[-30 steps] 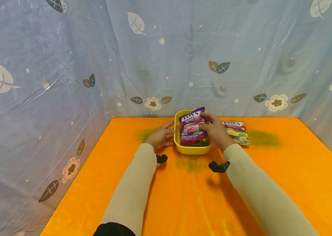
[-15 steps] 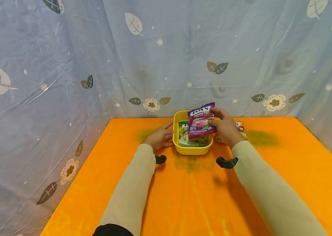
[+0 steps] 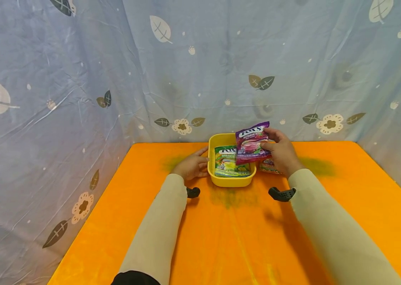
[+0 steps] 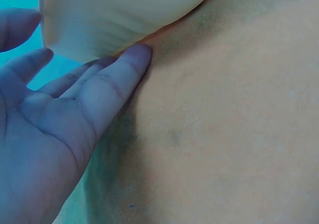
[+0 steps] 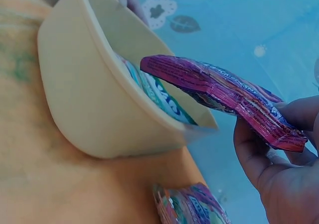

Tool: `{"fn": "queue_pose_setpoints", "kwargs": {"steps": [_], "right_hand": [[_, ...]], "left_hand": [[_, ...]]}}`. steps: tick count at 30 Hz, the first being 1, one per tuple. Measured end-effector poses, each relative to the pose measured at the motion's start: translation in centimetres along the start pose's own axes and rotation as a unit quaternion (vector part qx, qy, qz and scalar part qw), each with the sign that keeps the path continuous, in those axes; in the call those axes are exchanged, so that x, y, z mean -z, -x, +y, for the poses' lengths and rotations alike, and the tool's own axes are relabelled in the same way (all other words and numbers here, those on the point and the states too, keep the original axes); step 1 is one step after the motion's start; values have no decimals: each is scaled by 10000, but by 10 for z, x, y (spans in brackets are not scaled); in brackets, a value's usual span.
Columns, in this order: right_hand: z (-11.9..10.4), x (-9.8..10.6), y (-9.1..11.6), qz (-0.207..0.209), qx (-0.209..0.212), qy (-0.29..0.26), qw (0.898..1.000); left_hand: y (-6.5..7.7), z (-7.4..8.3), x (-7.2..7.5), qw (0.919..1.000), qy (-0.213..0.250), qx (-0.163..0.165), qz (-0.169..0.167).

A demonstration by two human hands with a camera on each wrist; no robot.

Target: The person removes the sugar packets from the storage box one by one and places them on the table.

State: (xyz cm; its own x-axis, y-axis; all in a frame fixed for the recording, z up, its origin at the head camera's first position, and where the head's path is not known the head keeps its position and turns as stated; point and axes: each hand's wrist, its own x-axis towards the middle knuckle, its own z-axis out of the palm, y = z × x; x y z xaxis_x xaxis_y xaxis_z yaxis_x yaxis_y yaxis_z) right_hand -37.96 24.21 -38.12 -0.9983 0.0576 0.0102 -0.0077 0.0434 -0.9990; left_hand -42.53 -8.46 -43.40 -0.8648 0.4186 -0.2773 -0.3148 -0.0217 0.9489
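Far L: blue-grey drape (image 3: 79, 71) w/ leaf & flower prints, runs down side of table & across back. Orange table (image 3: 222, 245) below, greenish patches on surface.

L arm: pale sleeve (image 3: 159, 221), black band (image 3: 136, 278) nr head-cam bottom edge; black fitting (image 3: 193, 192) at wrist.

L hand (image 3: 192, 165): on outer L side of bin, fingers extended & a bit spread, tips against wall; not wrapped round anything. L wrist cam: fingertips meet bin's side, low down, close to table.

Yellow bin (image 3: 230, 182): upright on table, nr back edge, approx. between the hands. Inside: green packet (image 3: 225, 165), lying face up, lettering "FOX'S" & start of "SPRING…", R part hidden behind the purple one.

Purple packet (image 3: 252, 144): "FOX'S BERRIES", held up in air over bin's R side, face twd head cam, slightly tilted. R wrist cam: its far end pts twd bin, looks clear of rim.

R hand (image 3: 281, 150): pinches purple packet by its R edge, thumb on one face, fingers on other; closed only to packet's thickness.

Multicoloured packet (image 3: 269, 166): on table just R of bin, mostly hidden by R hand & purple packet.

R arm: pale sleeve too, black fitting at wrist.
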Motion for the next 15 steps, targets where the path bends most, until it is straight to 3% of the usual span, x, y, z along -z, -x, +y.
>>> {"fn": "queue_pose_setpoints", "kwargs": {"steps": [15], "right_hand": [[-5,33,4,217,94,122,9996]], "left_hand": [[-1,0,-1,10000,57,12,38]]}}
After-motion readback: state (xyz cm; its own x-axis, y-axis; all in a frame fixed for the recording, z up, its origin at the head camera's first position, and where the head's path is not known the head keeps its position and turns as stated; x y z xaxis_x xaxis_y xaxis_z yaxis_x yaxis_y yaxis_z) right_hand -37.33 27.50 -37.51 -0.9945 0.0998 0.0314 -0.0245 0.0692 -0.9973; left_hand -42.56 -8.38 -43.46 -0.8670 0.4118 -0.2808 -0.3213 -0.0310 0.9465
